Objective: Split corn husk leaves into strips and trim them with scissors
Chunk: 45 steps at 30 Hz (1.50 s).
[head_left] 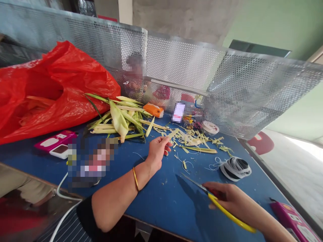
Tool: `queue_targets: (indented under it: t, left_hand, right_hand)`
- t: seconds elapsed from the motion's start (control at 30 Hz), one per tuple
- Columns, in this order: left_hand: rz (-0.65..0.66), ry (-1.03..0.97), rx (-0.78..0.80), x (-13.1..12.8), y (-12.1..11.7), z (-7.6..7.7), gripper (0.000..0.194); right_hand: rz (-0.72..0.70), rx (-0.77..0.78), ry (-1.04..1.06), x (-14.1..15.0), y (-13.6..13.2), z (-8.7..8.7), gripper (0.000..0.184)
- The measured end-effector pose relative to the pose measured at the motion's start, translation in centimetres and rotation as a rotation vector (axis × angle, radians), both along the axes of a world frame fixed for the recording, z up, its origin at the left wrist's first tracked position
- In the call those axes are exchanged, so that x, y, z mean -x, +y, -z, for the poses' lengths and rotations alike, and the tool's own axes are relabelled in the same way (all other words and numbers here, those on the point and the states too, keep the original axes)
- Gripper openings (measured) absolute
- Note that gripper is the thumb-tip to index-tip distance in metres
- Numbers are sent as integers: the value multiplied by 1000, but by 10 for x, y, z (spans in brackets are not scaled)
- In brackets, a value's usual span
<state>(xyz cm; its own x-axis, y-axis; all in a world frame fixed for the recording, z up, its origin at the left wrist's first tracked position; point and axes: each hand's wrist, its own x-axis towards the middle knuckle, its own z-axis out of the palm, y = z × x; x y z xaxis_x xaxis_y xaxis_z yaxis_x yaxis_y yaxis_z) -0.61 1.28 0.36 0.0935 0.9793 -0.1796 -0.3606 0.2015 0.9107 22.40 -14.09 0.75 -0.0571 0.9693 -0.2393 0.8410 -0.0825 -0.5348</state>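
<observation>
My left hand (158, 149), a gold bangle on its wrist, pinches a pale green strip of corn husk (173, 133) above the blue table (156, 198). In my right hand (230, 198), lower right, is a pair of scissors (217, 202) with yellow handles. Its blades point up and left, apart from the husk strip. Beyond my left hand lie cut husk scraps (196, 139) and bits of white thread. A heap of whole corn husks (119, 121) rests to the left of them.
A large red plastic bag (83, 77) fills the left. Around the table are a magenta device (57, 143), an orange tissue pack (153, 110), a lit phone (178, 112), a tape roll (210, 127), a white cord spool (236, 168) and another magenta device (294, 218). Perforated metal panels (181, 60) line the back.
</observation>
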Motion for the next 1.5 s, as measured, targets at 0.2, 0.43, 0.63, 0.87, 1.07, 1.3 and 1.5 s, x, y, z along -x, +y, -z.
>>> queue_targets:
  t: [0.2, 0.43, 0.63, 0.87, 1.07, 1.3, 1.5]
  left_hand:
    - [11, -5, -11, -1, -1, -2, 16]
    - [-9, 14, -25, 1, 1, -2, 16]
    - [-8, 11, -18, 3, 2, -3, 18]
    - [68, 19, -18, 0, -5, -3, 18]
    - [140, 87, 54, -3, -8, 3, 8]
    - [234, 19, 80, -9, -15, 13, 19]
    - [270, 68, -6, -16, -25, 20, 31]
  right_hand:
    - [52, 36, 78, -25, -1, 9, 46]
    - [192, -222, -51, -1, 89, 31, 49]
    - [190, -75, 226, -1, 104, 18, 58]
    - [22, 26, 26, 0, 85, 14, 47]
    - [178, -176, -578, 12, 84, 23, 43]
    - [199, -245, -653, 21, 64, 16, 30]
    - [404, -312, 629, 69, 92, 3, 49]
